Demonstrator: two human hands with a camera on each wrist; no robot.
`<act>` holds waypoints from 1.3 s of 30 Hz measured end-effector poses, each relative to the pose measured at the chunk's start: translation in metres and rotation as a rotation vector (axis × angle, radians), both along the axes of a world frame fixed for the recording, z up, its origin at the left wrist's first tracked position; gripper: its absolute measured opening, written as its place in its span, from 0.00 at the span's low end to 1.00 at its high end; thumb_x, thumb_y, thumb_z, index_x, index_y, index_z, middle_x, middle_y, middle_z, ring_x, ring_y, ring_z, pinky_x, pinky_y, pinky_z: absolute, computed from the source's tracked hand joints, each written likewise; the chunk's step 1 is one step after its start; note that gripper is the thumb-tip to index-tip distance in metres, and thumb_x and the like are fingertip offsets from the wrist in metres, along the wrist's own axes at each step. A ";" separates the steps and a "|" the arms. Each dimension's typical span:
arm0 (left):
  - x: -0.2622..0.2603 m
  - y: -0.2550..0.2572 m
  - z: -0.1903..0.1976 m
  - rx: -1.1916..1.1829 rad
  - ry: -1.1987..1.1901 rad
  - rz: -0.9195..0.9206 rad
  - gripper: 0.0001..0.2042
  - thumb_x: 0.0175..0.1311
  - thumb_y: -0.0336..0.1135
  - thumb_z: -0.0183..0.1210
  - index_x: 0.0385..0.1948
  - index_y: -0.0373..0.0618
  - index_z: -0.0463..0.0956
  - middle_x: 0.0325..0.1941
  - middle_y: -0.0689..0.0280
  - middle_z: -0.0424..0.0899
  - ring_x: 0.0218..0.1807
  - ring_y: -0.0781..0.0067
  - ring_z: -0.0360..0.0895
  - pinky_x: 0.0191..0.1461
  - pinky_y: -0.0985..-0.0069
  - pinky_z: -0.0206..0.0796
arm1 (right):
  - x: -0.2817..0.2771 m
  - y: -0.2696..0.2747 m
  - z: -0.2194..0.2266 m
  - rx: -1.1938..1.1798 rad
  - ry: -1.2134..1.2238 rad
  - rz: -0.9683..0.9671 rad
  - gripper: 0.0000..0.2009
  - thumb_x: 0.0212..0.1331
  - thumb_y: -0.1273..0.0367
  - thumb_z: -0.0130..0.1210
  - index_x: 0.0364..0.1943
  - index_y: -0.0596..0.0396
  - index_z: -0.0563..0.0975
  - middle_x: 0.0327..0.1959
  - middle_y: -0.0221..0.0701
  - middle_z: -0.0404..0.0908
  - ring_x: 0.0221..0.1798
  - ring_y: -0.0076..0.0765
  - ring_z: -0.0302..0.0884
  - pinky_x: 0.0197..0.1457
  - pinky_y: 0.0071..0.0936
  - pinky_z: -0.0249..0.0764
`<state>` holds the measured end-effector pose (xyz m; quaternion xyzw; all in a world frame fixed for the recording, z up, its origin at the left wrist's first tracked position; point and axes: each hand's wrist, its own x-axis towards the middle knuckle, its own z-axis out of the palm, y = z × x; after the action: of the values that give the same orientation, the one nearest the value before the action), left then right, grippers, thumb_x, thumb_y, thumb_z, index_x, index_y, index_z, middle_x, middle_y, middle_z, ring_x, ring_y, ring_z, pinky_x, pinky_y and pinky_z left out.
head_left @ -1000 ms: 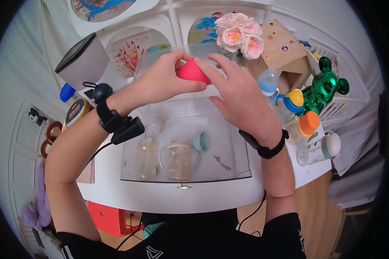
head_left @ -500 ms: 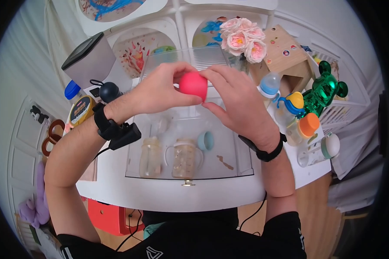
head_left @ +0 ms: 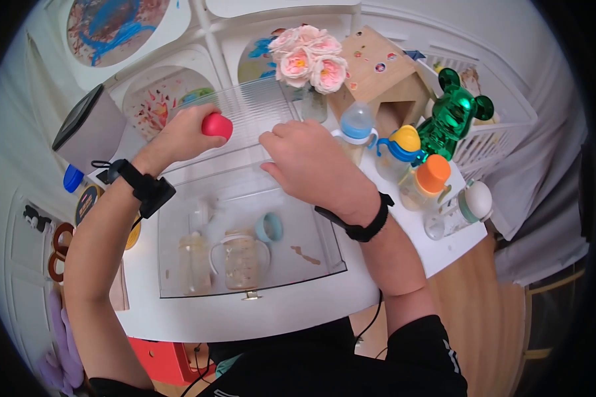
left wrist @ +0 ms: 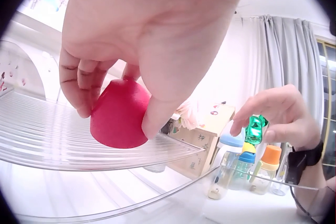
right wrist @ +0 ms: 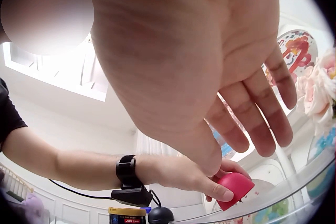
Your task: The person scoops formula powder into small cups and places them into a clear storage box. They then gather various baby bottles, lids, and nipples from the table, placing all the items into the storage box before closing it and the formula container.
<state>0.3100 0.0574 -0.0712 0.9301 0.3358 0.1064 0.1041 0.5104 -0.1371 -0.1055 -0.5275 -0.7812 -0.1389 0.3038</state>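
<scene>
My left hand [head_left: 189, 132] holds a red, cup-like rounded piece [head_left: 217, 127] above the raised clear lid [head_left: 251, 106]. In the left wrist view the thumb and fingers grip the red piece [left wrist: 121, 115] from both sides. Apart from it, my right hand [head_left: 314, 165] is over the clear box [head_left: 311, 231], its fingers loosely bent and holding nothing. Inside the box lie a clear bottle [head_left: 194, 264], a two-handled bottle [head_left: 242, 261] and a light-blue ring [head_left: 269, 227].
Several bottles, one with an orange cap [head_left: 434, 173], stand at the right. Behind them are a shiny green bear figure [head_left: 451, 116] and a wooden house [head_left: 377, 63]. Pink flowers [head_left: 309, 58] stand at the back; a grey device [head_left: 89, 129] is at the left.
The hands have separated. My left hand has carried the red piece to the left, and my right hand has let go of it. The head view has shifted, moving the surroundings left in the picture.
</scene>
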 end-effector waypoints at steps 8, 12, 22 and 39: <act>0.012 -0.006 -0.014 -0.041 0.016 0.094 0.31 0.56 0.39 0.77 0.62 0.36 0.77 0.53 0.46 0.88 0.54 0.51 0.87 0.61 0.61 0.79 | -0.001 -0.001 -0.003 0.015 -0.007 -0.011 0.08 0.58 0.68 0.68 0.36 0.55 0.82 0.31 0.36 0.84 0.41 0.46 0.84 0.47 0.42 0.74; 0.009 0.000 -0.027 -0.012 -0.069 0.026 0.32 0.58 0.43 0.77 0.61 0.36 0.76 0.53 0.47 0.88 0.54 0.51 0.87 0.60 0.61 0.79 | -0.001 0.002 -0.005 0.003 -0.032 -0.022 0.09 0.57 0.67 0.69 0.37 0.55 0.82 0.32 0.37 0.85 0.40 0.47 0.85 0.47 0.42 0.75; -0.051 -0.036 0.008 0.181 -0.154 0.031 0.18 0.78 0.39 0.60 0.29 0.32 0.76 0.23 0.50 0.75 0.26 0.52 0.76 0.34 0.59 0.67 | 0.002 0.001 0.002 -0.061 -0.019 -0.048 0.11 0.58 0.66 0.70 0.37 0.57 0.81 0.33 0.40 0.85 0.43 0.50 0.86 0.50 0.45 0.77; -0.053 -0.108 -0.064 -0.439 0.373 -0.240 0.36 0.69 0.60 0.67 0.58 0.27 0.77 0.41 0.45 0.90 0.44 0.46 0.90 0.50 0.60 0.81 | 0.000 -0.004 -0.009 -0.232 -0.039 -0.089 0.12 0.57 0.68 0.71 0.37 0.60 0.81 0.32 0.45 0.85 0.43 0.54 0.86 0.48 0.47 0.80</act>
<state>0.2570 -0.0508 -0.1352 0.9219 0.2519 -0.1543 0.2508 0.5102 -0.1410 -0.1141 -0.5904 -0.7736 -0.0710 0.2190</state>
